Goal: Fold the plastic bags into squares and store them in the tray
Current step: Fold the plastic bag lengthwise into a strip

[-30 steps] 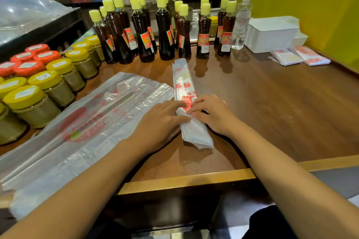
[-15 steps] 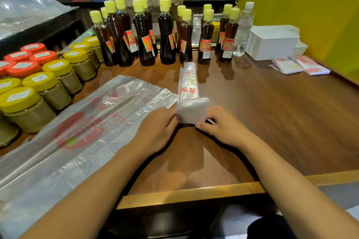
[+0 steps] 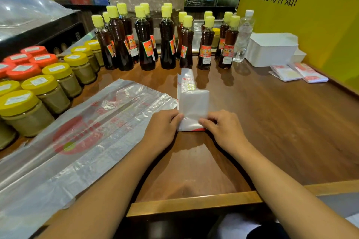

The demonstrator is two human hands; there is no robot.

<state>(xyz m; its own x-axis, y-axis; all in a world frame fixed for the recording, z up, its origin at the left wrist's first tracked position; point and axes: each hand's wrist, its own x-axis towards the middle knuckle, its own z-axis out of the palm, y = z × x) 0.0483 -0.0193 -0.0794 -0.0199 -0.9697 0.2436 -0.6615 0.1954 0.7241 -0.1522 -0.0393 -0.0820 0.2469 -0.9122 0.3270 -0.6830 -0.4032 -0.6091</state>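
Note:
A long narrow folded plastic bag point(image 3: 191, 103) lies on the wooden counter, its near end doubled over away from me into a white flap. My left hand point(image 3: 162, 129) pinches the flap's left edge. On the right edge, the fingers of my right hand point(image 3: 223, 130) are curled and pinch the flap. A stack of flat, unfolded plastic bags point(image 3: 73, 141) with red print lies to the left. The white tray point(image 3: 272, 49) stands at the back right, and two folded bag squares point(image 3: 299, 72) lie on the counter beside it.
Dark sauce bottles point(image 3: 167, 44) with yellow caps line the back. Jars with yellow and red lids point(image 3: 38, 93) crowd the left side. A yellow wall panel point(image 3: 310, 15) bounds the right. The counter's raised front edge point(image 3: 194, 203) runs below my forearms.
The bag's near end has been lifted and folded forward over the strip. Both hands moved from pressing the strip's middle to gripping the new flap's sides.

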